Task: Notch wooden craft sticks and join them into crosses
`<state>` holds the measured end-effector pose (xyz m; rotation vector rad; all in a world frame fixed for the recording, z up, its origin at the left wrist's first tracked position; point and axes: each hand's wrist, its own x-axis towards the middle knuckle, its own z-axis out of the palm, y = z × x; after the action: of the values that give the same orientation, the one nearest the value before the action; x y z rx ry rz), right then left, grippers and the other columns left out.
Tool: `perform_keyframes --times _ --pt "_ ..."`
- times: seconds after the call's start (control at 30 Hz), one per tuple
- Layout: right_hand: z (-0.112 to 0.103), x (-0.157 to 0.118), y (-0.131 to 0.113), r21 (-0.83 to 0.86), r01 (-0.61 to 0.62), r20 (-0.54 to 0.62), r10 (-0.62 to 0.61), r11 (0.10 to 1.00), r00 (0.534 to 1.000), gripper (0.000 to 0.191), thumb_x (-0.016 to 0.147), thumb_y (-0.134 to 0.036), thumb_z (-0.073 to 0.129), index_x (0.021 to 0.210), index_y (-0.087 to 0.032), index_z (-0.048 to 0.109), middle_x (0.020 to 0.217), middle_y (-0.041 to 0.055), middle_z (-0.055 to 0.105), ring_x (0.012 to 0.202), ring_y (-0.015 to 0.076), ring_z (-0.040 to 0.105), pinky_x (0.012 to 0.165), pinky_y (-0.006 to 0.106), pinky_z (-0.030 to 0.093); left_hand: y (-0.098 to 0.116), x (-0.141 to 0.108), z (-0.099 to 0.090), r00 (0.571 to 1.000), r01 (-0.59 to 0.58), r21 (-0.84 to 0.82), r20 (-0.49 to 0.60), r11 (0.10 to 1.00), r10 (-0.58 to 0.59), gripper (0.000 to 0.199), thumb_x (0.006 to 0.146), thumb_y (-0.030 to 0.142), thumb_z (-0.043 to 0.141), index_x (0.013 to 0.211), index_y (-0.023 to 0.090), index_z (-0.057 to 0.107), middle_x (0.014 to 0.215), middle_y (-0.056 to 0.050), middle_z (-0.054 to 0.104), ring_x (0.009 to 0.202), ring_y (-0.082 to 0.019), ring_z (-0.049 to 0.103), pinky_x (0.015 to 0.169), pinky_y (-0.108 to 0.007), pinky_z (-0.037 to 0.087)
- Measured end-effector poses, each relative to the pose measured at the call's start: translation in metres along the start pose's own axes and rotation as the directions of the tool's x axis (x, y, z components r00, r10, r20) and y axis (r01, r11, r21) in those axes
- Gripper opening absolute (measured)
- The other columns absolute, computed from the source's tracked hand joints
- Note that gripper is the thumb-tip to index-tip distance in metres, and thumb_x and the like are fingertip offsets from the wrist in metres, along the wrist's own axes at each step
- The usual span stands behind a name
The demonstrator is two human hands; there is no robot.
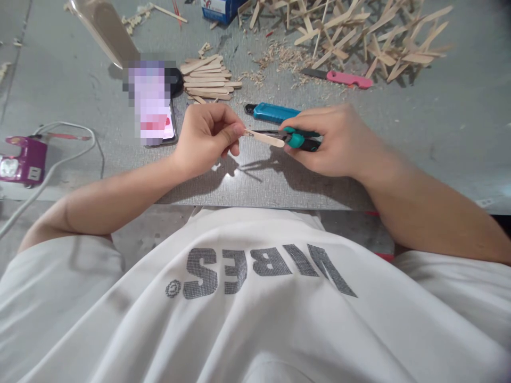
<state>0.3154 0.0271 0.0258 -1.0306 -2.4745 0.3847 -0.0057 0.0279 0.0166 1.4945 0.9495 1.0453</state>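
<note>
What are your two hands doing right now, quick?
Left hand: closed, pinching one end of a wooden stick.
Right hand: closed around the green and black handles of the pliers.

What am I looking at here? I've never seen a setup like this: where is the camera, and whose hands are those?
There is no robot here, just a person's bare hands. This single picture comes from a camera worn on that person's head, looking forward and down, so the shirt fills the bottom.

The left hand pinches one end of a flat wooden stick. The right hand holds a teal-and-black handled tool, something like pliers, whose metal end reaches alongside the stick.

On the grey table lie a stack of sticks, a tangled heap of sticks, a blue cutter, a pink-handled blade and a phone, its screen partly blurred out.
</note>
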Motion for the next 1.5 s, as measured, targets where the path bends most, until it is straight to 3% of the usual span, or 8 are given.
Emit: perform_keyframes --times 0.17,0.43,0.83,1.0,1.17,1.4,1.5 --pt "0.002 0.000 -0.006 0.005 -0.103 0.056 0.103 0.995 0.993 0.022 0.106 -0.032 0.075 0.121 -0.038 0.090 0.113 0.0068 0.094 0.100 0.0384 0.087 0.091 0.057 0.068 0.004 -0.002 0.002 0.997 0.064 0.019 -0.038 0.998 -0.064 0.038 0.105 0.007 0.096 0.082 0.023 0.070 0.064 0.003 0.069 0.051 -0.011 0.063 0.051 -0.023 0.045" --pt "0.006 0.000 0.004 0.066 -0.005 0.022 0.003 0.998 1.000 0.024 0.106 -0.034 0.077 0.125 -0.033 0.091 0.111 0.0059 0.094 0.095 0.0326 0.086 0.084 0.049 0.065 0.006 -0.003 0.003 0.998 0.070 0.026 -0.008 0.997 -0.069 0.035 0.110 0.016 0.093 0.084 0.024 0.071 0.064 0.003 0.070 0.052 -0.011 0.062 0.052 -0.023 0.046" --pt "0.005 0.001 -0.016 0.025 -0.101 0.062 0.100 0.995 0.993 0.023 0.105 -0.031 0.073 0.120 -0.037 0.090 0.109 0.0078 0.090 0.104 0.0387 0.085 0.096 0.060 0.070 0.014 -0.012 0.009 0.996 0.092 0.038 -0.022 0.995 -0.091 0.042 0.107 0.003 0.083 0.078 0.026 0.064 0.059 0.004 0.065 0.052 -0.012 0.061 0.054 -0.023 0.047" --pt "0.010 -0.001 -0.014 -0.013 -0.106 0.051 0.107 0.994 0.993 0.026 0.100 -0.028 0.074 0.118 -0.037 0.090 0.105 0.0067 0.089 0.098 0.0376 0.083 0.091 0.058 0.069 0.013 -0.014 0.010 0.994 0.107 0.034 -0.024 0.994 -0.107 0.039 0.107 0.012 0.087 0.079 0.028 0.065 0.058 0.004 0.065 0.051 -0.012 0.055 0.052 -0.025 0.044" --pt "0.011 -0.002 -0.012 -0.009 -0.115 0.043 0.115 0.993 0.992 0.035 0.096 -0.025 0.071 0.124 -0.036 0.089 0.121 0.0084 0.094 0.114 0.0409 0.089 0.101 0.060 0.071 0.011 -0.013 0.009 0.995 0.104 -0.022 -0.004 0.994 -0.104 0.038 0.106 0.013 0.084 0.076 0.028 0.066 0.055 0.004 0.062 0.047 -0.012 0.047 0.047 -0.028 0.037" --pt "0.001 0.000 -0.011 0.029 -0.129 0.083 0.126 0.991 0.989 0.033 0.096 -0.032 0.074 0.125 -0.038 0.088 0.120 0.0079 0.093 0.116 0.0405 0.089 0.103 0.061 0.070 0.016 -0.008 0.006 0.969 0.230 -0.098 0.119 0.968 -0.219 0.049 0.110 0.034 0.097 0.076 0.025 0.063 0.058 0.003 0.063 0.047 -0.011 0.055 0.049 -0.024 0.041" --pt "0.002 0.000 -0.009 0.012 -0.110 0.083 0.109 0.994 0.991 0.032 0.096 -0.033 0.074 0.124 -0.038 0.088 0.116 0.0081 0.091 0.111 0.0392 0.087 0.099 0.059 0.069 0.016 -0.008 0.007 0.954 0.279 -0.131 0.152 0.951 -0.259 0.052 0.111 0.034 0.100 0.077 0.024 0.061 0.059 0.004 0.061 0.046 -0.010 0.054 0.048 -0.023 0.042"
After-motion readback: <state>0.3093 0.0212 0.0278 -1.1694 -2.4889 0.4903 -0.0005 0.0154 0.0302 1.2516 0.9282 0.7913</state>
